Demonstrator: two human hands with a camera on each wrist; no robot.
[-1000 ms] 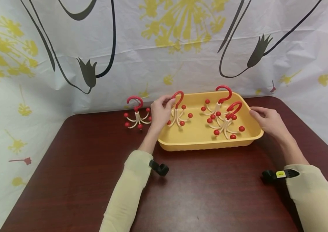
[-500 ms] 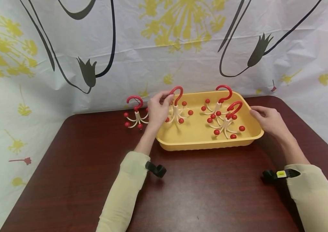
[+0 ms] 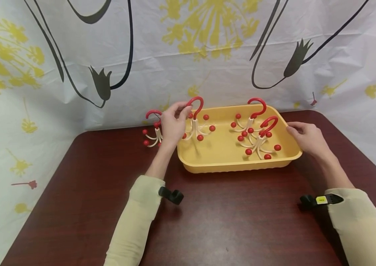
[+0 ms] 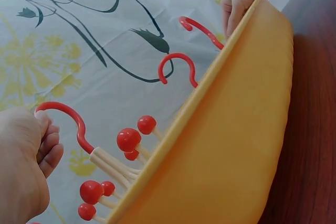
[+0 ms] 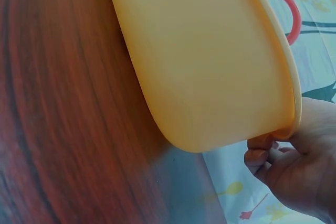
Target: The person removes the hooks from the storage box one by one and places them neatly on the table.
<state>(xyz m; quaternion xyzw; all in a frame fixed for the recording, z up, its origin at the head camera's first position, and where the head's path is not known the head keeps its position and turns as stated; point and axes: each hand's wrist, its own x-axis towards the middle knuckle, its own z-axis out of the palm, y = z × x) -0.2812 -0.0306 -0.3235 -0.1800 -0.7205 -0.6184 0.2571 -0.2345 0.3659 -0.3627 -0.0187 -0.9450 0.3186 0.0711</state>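
My left hand (image 3: 173,125) pinches the red hook of a small hanger (image 3: 195,125) with curved cream arms tipped by red balls. That hanger is upright over the left end of the yellow plastic tray (image 3: 221,153); in the left wrist view its lower arms are hidden behind the tray wall. At the tray's right end, my right hand (image 3: 308,139) grips the rim, thumb on top and fingers curled beneath, as the right wrist view shows. Two matching hangers, one at the back (image 3: 250,122) and one in front (image 3: 260,143), stand close together inside the tray's right half.
Another such hanger (image 3: 157,133) stands on the dark wooden table (image 3: 227,214) left of the tray, partly hidden behind my left hand. A white patterned sheet (image 3: 174,81) hangs along the table's back edge.
My left hand has shifted left and slightly up, carrying the pinched hanger toward the tray's left end. It now covers part of the hanger outside. The right hand stays put.
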